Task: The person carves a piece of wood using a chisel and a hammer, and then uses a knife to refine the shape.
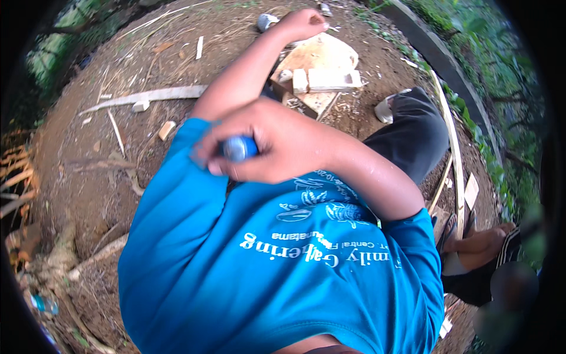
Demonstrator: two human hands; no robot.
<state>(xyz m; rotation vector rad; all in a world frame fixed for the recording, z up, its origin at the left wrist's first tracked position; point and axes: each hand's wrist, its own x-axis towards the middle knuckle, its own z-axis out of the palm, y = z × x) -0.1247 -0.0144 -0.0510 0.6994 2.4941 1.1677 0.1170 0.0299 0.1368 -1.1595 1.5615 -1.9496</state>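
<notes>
My right hand (271, 144) is bent back across my chest, in front of the blue T-shirt. Its fingers wrap round a blue handle-like thing (240, 148) with a grey round end; motion blur hides what kind it is. Stretched far out, my left hand (303, 25) is curled closed beyond the wooden slab (324, 52); whatever its fingers hold, if anything, I cannot make out. On the slab's near part lies a pale wooden piece (333, 79) with a squared block at its left end. The slab sits low between my legs, with wood shavings about it.
A long pale strip of wood (156, 94) lies on the dirt at left, with scattered offcuts (167, 130) nearby. My bent leg (415, 133) is at right. Beyond it are long poles (454, 147) and another person's legs (480, 245). A concrete edge (439, 50) borders greenery.
</notes>
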